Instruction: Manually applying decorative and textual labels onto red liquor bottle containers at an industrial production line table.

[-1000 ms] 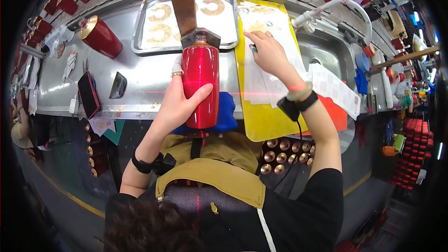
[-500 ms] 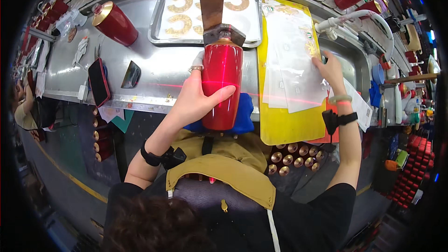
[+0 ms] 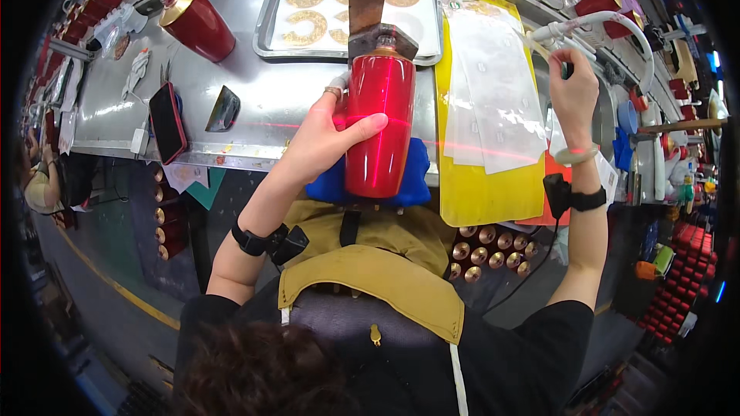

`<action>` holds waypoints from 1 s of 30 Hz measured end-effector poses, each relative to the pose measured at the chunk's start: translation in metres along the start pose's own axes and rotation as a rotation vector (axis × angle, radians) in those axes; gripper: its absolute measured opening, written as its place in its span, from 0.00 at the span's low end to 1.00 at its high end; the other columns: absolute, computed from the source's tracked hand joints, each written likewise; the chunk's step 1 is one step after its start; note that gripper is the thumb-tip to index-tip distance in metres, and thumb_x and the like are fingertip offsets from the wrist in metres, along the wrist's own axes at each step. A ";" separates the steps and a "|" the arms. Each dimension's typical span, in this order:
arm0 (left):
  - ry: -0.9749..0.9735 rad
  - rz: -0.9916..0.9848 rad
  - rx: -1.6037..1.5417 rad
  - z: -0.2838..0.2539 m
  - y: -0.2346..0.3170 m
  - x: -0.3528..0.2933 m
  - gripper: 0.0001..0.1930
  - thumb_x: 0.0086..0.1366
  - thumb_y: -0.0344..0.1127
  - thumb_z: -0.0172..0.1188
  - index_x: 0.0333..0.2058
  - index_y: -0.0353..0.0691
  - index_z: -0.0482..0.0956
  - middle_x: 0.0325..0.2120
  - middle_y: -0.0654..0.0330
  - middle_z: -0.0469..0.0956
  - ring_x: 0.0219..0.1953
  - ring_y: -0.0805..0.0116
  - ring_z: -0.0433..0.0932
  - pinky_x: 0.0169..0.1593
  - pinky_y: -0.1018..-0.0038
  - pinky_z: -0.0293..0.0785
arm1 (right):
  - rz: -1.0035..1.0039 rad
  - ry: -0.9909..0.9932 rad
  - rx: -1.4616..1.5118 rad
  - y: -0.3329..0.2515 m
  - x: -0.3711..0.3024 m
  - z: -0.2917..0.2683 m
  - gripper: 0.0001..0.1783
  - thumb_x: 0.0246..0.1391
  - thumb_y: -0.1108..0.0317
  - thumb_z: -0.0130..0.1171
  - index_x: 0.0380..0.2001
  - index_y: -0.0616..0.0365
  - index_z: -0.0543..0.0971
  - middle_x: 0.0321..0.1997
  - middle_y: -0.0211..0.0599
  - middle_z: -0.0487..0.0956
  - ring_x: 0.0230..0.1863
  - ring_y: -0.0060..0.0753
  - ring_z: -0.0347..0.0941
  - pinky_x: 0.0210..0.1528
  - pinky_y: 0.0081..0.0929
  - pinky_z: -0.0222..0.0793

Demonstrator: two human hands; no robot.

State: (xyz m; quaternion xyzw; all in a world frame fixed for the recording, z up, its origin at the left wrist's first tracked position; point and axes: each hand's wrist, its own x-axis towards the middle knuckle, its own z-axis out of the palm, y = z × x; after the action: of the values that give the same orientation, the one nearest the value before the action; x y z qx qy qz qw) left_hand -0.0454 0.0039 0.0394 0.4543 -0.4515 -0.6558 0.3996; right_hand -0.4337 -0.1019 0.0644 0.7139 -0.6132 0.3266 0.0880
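Up and off the white sheets [image 3: 493,100] has come the right hand [image 3: 574,88], its fingers pinching what looks like a pale film [image 3: 538,48], probably flimsy and easily creased, so best taken by an edge. From where I stand, the left hand [image 3: 330,132] grasps the red bottle [image 3: 389,96] round its left side, thumb across the front. It lies over a blue cloth [image 3: 416,173], neck at the dark metal bracket [image 3: 405,40]: glossy, tapered, likely stiff and slippery, safest gripped round the body.

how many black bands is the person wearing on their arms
2: one black band behind the left hand, which grips the red bottle; another behind the right hand, past the pale bangle.
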 end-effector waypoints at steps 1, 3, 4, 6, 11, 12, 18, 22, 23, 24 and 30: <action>0.014 0.022 -0.042 -0.001 -0.005 0.002 0.42 0.65 0.40 0.72 0.69 0.28 0.57 0.57 0.47 0.75 0.58 0.63 0.78 0.62 0.64 0.75 | 0.003 0.002 -0.003 -0.027 0.003 -0.009 0.08 0.58 0.68 0.65 0.40 0.57 0.83 0.36 0.41 0.84 0.36 0.48 0.81 0.41 0.35 0.74; 0.035 0.042 -0.089 -0.002 -0.008 0.001 0.42 0.64 0.39 0.73 0.69 0.28 0.58 0.58 0.47 0.75 0.59 0.63 0.77 0.63 0.64 0.75 | -0.101 -0.111 0.262 -0.081 0.006 -0.025 0.07 0.57 0.74 0.64 0.40 0.59 0.82 0.37 0.42 0.84 0.36 0.45 0.81 0.40 0.31 0.73; 0.029 0.043 -0.069 0.001 -0.005 0.000 0.40 0.67 0.41 0.70 0.69 0.28 0.58 0.58 0.47 0.75 0.59 0.63 0.77 0.63 0.64 0.74 | -0.115 -0.154 0.297 -0.101 0.005 -0.035 0.07 0.58 0.77 0.63 0.40 0.62 0.82 0.36 0.41 0.84 0.37 0.40 0.81 0.41 0.29 0.72; 0.031 0.044 -0.047 -0.001 -0.006 -0.002 0.38 0.70 0.42 0.67 0.69 0.28 0.58 0.58 0.47 0.75 0.60 0.63 0.76 0.64 0.64 0.73 | -0.122 -0.270 0.445 -0.139 0.005 -0.054 0.06 0.59 0.77 0.63 0.40 0.62 0.82 0.35 0.37 0.84 0.36 0.33 0.81 0.41 0.27 0.72; 0.061 -0.028 -0.184 -0.010 -0.002 0.007 0.39 0.80 0.62 0.36 0.72 0.32 0.56 0.66 0.48 0.69 0.65 0.60 0.71 0.66 0.63 0.69 | -0.212 -0.489 0.642 -0.185 0.019 -0.093 0.06 0.62 0.78 0.60 0.42 0.66 0.81 0.37 0.34 0.84 0.39 0.25 0.78 0.46 0.22 0.72; 0.116 -0.024 -0.206 -0.012 -0.001 0.006 0.41 0.79 0.66 0.31 0.73 0.36 0.55 0.69 0.49 0.65 0.68 0.60 0.67 0.66 0.62 0.68 | -0.272 -0.553 0.760 -0.190 0.023 -0.095 0.07 0.64 0.79 0.58 0.43 0.67 0.81 0.40 0.31 0.84 0.41 0.20 0.77 0.48 0.20 0.71; -0.008 0.056 -0.299 -0.019 -0.006 -0.011 0.44 0.77 0.66 0.42 0.75 0.35 0.48 0.72 0.47 0.59 0.68 0.57 0.67 0.68 0.60 0.67 | -0.138 -0.881 0.683 -0.211 0.010 -0.039 0.09 0.60 0.75 0.58 0.43 0.62 0.81 0.36 0.45 0.84 0.39 0.40 0.82 0.44 0.31 0.75; -0.076 -0.018 -0.194 0.000 -0.009 -0.019 0.54 0.60 0.23 0.72 0.75 0.34 0.42 0.69 0.49 0.61 0.68 0.63 0.68 0.70 0.62 0.67 | -0.199 -0.620 0.686 -0.200 -0.012 0.015 0.10 0.59 0.71 0.62 0.43 0.60 0.82 0.38 0.45 0.83 0.38 0.40 0.79 0.43 0.34 0.73; -0.030 0.026 -0.179 0.004 -0.010 -0.020 0.54 0.59 0.27 0.75 0.74 0.32 0.44 0.69 0.47 0.61 0.67 0.62 0.69 0.68 0.62 0.70 | -0.137 -0.535 0.597 -0.200 -0.012 0.022 0.10 0.58 0.70 0.64 0.43 0.59 0.82 0.37 0.45 0.82 0.37 0.39 0.77 0.43 0.35 0.72; 0.014 0.068 -0.163 0.006 -0.011 -0.020 0.54 0.59 0.31 0.77 0.72 0.29 0.45 0.68 0.46 0.61 0.66 0.61 0.70 0.67 0.62 0.73 | -0.141 -0.536 0.598 -0.196 -0.012 0.029 0.10 0.58 0.70 0.64 0.43 0.59 0.82 0.37 0.45 0.82 0.37 0.39 0.77 0.43 0.35 0.72; -0.031 -0.006 -0.229 0.002 -0.001 -0.021 0.56 0.58 0.31 0.77 0.74 0.30 0.43 0.65 0.47 0.66 0.66 0.63 0.70 0.69 0.63 0.68 | 0.504 -0.467 0.988 -0.190 -0.037 0.043 0.25 0.56 0.59 0.73 0.53 0.58 0.80 0.31 0.24 0.69 0.30 0.18 0.61 0.32 0.19 0.59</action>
State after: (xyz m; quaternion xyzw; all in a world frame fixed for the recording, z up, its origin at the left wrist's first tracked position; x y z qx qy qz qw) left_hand -0.0422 0.0239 0.0440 0.3968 -0.3784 -0.7113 0.4398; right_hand -0.2421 -0.0498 0.0628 0.5557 -0.5424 0.4184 -0.4712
